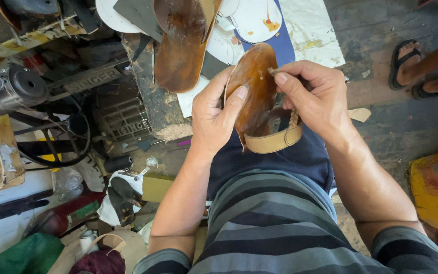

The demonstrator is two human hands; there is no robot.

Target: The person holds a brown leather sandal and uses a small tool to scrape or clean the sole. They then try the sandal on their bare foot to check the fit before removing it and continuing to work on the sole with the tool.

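I hold a brown leather sandal sole (253, 89) with a tan strap (275, 142) over my lap. My left hand (214, 114) grips its left edge, thumb pressed on the glossy underside. My right hand (315, 99) grips the right edge near the top, fingers pinched on the rim. A braided tan strap (293, 119) shows beneath my right hand. A second brown sandal (181, 43) lies on the floor just beyond.
An old black treadle sewing machine (51, 96) stands at the left. White cut-out patterns (259, 20) and paper lie ahead. Another person's feet in black flip-flops (419, 66) are at the right. A yellow board (437, 187) sits at lower right. Scraps clutter the lower left.
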